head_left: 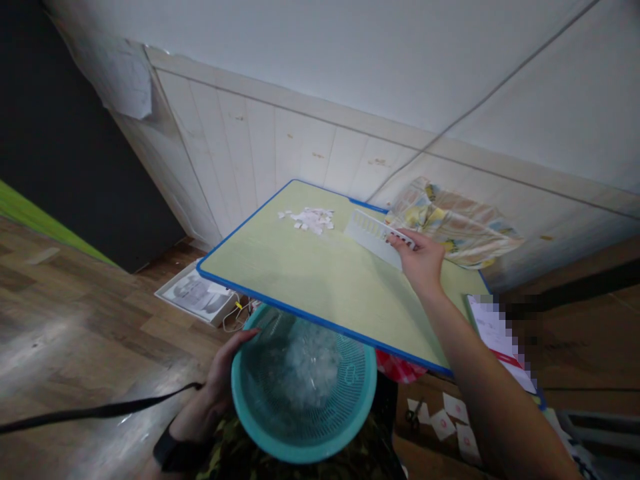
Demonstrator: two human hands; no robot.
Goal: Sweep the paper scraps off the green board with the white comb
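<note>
My right hand (423, 261) reaches across the table (340, 287) and pinches the right end of a white slotted panel (371, 241). A row of openings runs along the panel's upper part. The panel is tilted over the tabletop; whether it touches the top I cannot tell. Left of it lies a heap of small white paper pieces (313, 220). My left hand (225, 363) grips the left rim of a turquoise plastic colander (304, 452) at my lap, below the table's near edge. Inside the colander is a heap of clear, shiny small pieces (310, 367), too blurred to name.
Patterned cloth (450, 230) lies at the table's back right, by the wall. A paper-topped pad (500, 340) rests at the right edge. Scissors (414, 415) and several white cards (443, 425) lie lower right. A shallow white box (197, 297) with cables stands left below.
</note>
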